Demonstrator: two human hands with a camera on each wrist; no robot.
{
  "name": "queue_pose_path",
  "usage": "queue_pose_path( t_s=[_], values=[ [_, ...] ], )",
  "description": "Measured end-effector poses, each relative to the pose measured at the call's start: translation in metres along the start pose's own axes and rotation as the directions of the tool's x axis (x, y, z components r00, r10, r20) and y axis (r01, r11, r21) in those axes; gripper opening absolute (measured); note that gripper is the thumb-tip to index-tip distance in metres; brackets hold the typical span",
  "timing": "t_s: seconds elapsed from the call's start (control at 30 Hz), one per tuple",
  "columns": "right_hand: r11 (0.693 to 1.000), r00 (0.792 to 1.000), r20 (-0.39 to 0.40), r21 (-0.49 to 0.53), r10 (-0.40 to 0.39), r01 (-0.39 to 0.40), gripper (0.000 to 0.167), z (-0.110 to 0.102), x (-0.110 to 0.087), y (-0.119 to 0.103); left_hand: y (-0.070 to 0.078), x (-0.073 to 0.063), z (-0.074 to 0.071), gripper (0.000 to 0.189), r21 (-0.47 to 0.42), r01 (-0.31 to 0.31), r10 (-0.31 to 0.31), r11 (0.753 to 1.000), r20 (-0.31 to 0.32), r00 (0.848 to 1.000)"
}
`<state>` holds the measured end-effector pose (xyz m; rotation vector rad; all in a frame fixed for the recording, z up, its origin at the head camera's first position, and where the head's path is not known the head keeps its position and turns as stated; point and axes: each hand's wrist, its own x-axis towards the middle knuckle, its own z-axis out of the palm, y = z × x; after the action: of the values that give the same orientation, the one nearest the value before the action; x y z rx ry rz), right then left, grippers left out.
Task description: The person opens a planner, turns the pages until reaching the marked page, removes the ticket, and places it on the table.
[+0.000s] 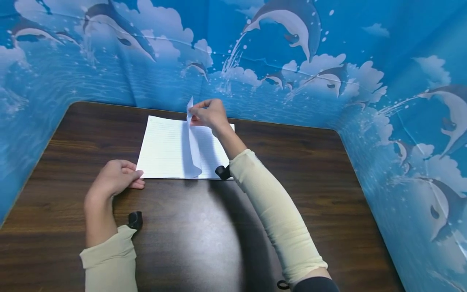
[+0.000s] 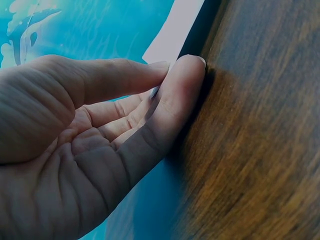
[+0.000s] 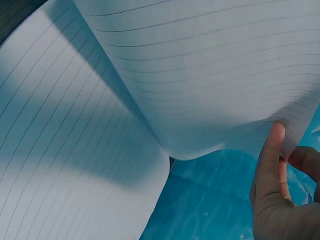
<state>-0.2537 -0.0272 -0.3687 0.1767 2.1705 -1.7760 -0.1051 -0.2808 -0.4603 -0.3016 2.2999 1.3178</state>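
An open notebook [image 1: 166, 148] with lined white pages lies on the dark wooden table. My right hand [image 1: 209, 113] pinches the top corner of one raised page [image 1: 193, 146], which stands up near the middle of the notebook. In the right wrist view that lined page [image 3: 210, 75] curves up from the flat page [image 3: 75, 150], its corner between thumb and fingers. At the notebook's lower left corner, my left hand [image 1: 118, 178] pinches the edge between thumb and index finger. The left wrist view shows the thumb and index finger meeting on the white corner [image 2: 172, 35].
The wooden table [image 1: 310, 194] spreads around the notebook. Behind it and along the sides hangs a blue curtain [image 1: 233, 73] printed with dolphins and clouds. Small black devices, one at the left wrist [image 1: 135, 220] and one at the right wrist [image 1: 223, 172], stick out by the sleeves.
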Motion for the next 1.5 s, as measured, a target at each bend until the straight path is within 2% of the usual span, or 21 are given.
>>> queue_pose_path(
  t_s=[0.37,0.57,0.87,0.97,1.2,1.5],
  values=[
    [0.994,0.996,0.086,0.104,0.021,-0.030,0.011,0.028,0.008,0.002,0.000,0.000,0.000,0.040,-0.064,0.024,-0.024,0.998,-0.004,1.000],
    [0.991,0.995,0.085,0.125,0.047,-0.057,0.005,0.045,0.015,0.010,0.000,0.001,0.001,0.040,-0.103,0.037,-0.035,0.994,0.013,0.999],
    [0.997,0.998,-0.018,0.046,0.065,-0.064,0.012,0.077,0.020,0.026,-0.002,0.000,0.000,0.040,-0.109,0.035,-0.033,0.993,0.014,0.999],
    [0.997,0.997,-0.026,0.019,0.076,-0.075,0.015,0.088,0.020,0.031,-0.002,-0.002,-0.001,0.044,-0.110,0.024,-0.023,0.994,0.010,1.000],
    [0.987,0.995,-0.040,-0.129,0.089,-0.094,0.020,0.102,0.024,0.044,0.000,-0.004,0.000,0.063,-0.153,0.008,-0.008,0.988,0.002,1.000],
    [0.980,0.996,-0.034,-0.179,0.087,-0.092,0.023,0.111,0.031,0.058,0.002,-0.004,0.001,0.058,-0.114,0.018,-0.021,0.993,-0.029,0.999]
  ],
)
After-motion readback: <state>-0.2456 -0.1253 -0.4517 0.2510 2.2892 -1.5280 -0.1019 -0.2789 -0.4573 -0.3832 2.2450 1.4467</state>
